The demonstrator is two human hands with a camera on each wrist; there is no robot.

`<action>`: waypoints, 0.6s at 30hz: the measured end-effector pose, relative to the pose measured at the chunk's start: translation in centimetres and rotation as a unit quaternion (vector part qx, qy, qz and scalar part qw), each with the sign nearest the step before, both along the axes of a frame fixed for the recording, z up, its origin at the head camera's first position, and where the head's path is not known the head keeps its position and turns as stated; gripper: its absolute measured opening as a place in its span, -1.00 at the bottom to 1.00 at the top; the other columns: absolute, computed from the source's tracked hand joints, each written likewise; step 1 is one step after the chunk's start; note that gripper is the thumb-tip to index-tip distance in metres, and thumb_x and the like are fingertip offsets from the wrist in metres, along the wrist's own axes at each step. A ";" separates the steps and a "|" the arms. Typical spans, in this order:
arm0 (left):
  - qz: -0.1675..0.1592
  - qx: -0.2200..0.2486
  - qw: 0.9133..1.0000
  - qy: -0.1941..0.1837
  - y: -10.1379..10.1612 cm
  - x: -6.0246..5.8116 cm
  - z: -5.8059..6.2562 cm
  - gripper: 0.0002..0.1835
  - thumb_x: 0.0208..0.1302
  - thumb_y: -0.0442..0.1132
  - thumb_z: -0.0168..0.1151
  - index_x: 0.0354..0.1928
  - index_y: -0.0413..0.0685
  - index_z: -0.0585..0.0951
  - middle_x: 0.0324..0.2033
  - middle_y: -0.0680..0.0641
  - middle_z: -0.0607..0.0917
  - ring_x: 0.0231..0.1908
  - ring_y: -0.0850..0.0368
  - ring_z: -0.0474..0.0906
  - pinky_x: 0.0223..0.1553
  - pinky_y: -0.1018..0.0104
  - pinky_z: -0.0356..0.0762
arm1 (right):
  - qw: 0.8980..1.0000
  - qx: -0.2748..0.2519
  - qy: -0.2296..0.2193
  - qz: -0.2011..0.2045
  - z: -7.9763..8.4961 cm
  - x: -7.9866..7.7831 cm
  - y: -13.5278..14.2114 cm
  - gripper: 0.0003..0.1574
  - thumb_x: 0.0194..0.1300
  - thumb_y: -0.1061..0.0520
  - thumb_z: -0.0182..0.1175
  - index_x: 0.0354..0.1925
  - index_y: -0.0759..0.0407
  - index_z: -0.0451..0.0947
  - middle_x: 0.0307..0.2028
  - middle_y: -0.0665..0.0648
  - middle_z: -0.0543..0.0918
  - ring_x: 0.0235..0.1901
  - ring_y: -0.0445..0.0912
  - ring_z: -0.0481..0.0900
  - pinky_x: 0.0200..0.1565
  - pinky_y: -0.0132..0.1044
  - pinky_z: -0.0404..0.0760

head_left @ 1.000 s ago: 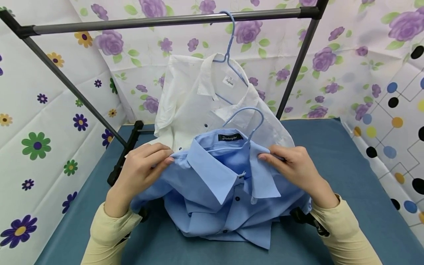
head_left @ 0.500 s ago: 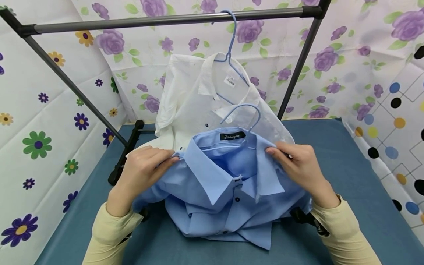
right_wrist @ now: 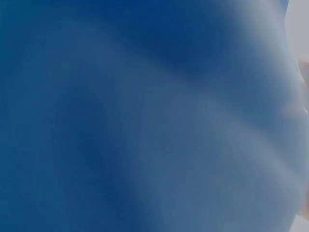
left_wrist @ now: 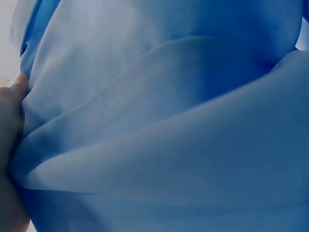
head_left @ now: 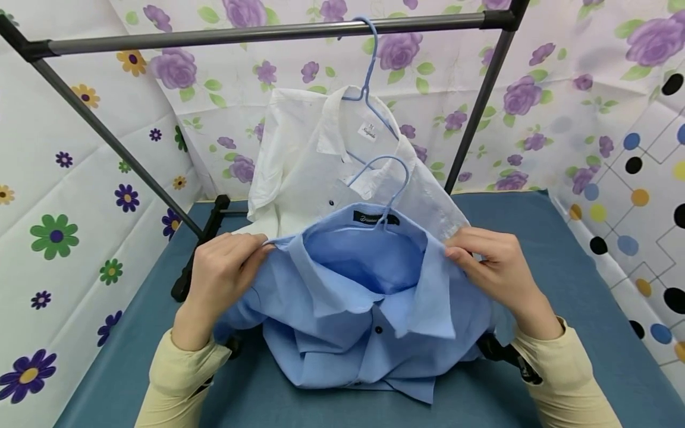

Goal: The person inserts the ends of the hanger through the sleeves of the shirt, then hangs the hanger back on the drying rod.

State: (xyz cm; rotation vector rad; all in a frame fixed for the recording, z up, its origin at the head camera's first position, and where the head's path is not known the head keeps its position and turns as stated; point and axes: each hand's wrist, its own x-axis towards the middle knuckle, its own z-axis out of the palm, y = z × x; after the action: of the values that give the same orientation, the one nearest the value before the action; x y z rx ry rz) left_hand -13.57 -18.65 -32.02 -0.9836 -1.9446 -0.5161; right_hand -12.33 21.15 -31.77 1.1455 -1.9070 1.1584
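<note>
A light blue button-up shirt (head_left: 342, 345) is held up by its shoulders in the head view, its lower part bunched on the table. My left hand (head_left: 219, 276) pinches the shoulder on the left between thumb and fingers. On the other side my right hand (head_left: 495, 270) pinches the shoulder just outside the collar. A blue hanger (head_left: 404, 172) pokes its hook up through the neck opening; its arms are mostly hidden inside the shirt. In the left wrist view the shirt's folds (left_wrist: 169, 135) fill the picture beside the hand's edge. Blurred blue cloth (right_wrist: 154, 125) covers the right wrist view.
Behind, a white shirt (head_left: 305, 160) hangs on another blue hanger (head_left: 369, 65) from the black rack's crossbar (head_left: 214, 40). The rack's left foot (head_left: 200, 255) stands on the blue-green tabletop (head_left: 562, 297). Patterned cloth walls (head_left: 535, 119) enclose the back and sides.
My hands have drawn slightly apart, the right one moving rightward. The shirt's neck opening has spread wider, and the hanger's hook has shifted left and a little up.
</note>
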 end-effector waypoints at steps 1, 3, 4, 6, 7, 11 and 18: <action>-0.001 0.007 1.000 0.004 0.0 0.0 0.0 -0.71 0.34 -0.12 0.10 -0.40 -0.16 0.65 -0.55 -0.05 0.64 -0.62 0.10 0.50 -0.58 0.20 0.42 | 1.000 0.004 -0.003 0.001 0.1 0.1 0.0 -0.71 0.32 0.08 0.13 -0.39 0.22 0.67 -0.54 0.01 0.55 -0.56 -0.31 0.35 -0.51 -0.48 0.28; -0.003 0.020 1.000 0.011 -0.1 0.0 0.1 -0.71 0.34 -0.12 0.10 -0.41 -0.18 0.64 -0.57 -0.04 0.62 -0.66 0.12 0.44 -0.61 0.21 0.37 | 1.000 0.009 -0.003 -0.010 0.2 0.0 0.2 -0.74 0.32 0.09 0.14 -0.34 0.22 0.68 -0.50 0.03 0.58 -0.54 -0.29 0.36 -0.49 -0.47 0.29; -0.004 0.026 1.000 0.012 -0.1 0.0 0.2 -0.70 0.34 -0.12 0.10 -0.41 -0.18 0.64 -0.58 -0.04 0.61 -0.66 0.12 0.42 -0.62 0.21 0.36 | 1.000 0.015 -0.004 -0.023 0.3 0.0 0.4 -0.75 0.31 0.09 0.16 -0.32 0.22 0.68 -0.47 0.05 0.60 -0.51 -0.28 0.37 -0.46 -0.47 0.30; -0.006 0.036 0.999 0.015 -0.2 0.0 0.2 -0.69 0.34 -0.11 0.10 -0.42 -0.19 0.63 -0.59 -0.04 0.59 -0.67 0.12 0.41 -0.62 0.21 0.35 | 0.998 0.034 -0.016 -0.048 0.1 -0.2 0.8 -0.81 0.24 0.13 0.23 -0.24 0.21 0.67 -0.37 0.07 0.61 -0.43 -0.24 0.41 -0.39 -0.45 0.33; -0.006 0.041 0.999 0.016 -0.3 0.0 0.3 -0.68 0.34 -0.11 0.10 -0.42 -0.20 0.63 -0.60 -0.04 0.59 -0.67 0.12 0.41 -0.61 0.21 0.35 | 0.997 0.050 -0.027 -0.059 0.0 -0.3 1.1 -0.79 0.20 0.15 0.27 -0.18 0.19 0.65 -0.30 0.07 0.60 -0.39 -0.23 0.42 -0.35 -0.44 0.34; -0.006 0.059 0.998 0.021 -0.3 0.0 0.3 -0.66 0.35 -0.08 0.09 -0.44 -0.20 0.62 -0.63 -0.04 0.57 -0.68 0.11 0.40 -0.62 0.21 0.33 | 0.982 0.135 -0.109 -0.075 -0.7 -0.7 2.0 -0.43 0.08 0.23 0.36 0.10 0.01 0.51 -0.06 -0.02 0.55 -0.16 -0.19 0.46 -0.19 -0.41 0.37; -0.006 0.072 0.997 0.018 -0.4 0.0 0.3 -0.65 0.34 -0.09 0.11 -0.45 -0.22 0.63 -0.62 -0.06 0.59 -0.66 0.09 0.44 -0.59 0.19 0.37 | 0.958 0.212 -0.181 -0.066 -2.2 -0.8 2.9 -0.45 0.24 0.18 0.23 0.19 -0.09 0.42 0.02 -0.13 0.53 -0.14 -0.28 0.49 -0.24 -0.35 0.50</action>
State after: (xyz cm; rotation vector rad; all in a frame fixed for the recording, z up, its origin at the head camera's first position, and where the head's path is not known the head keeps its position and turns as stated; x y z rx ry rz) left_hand -13.53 -19.04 -31.71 -0.9083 -1.8432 -0.6319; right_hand -13.17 24.02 -34.01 1.0451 -2.5658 0.9582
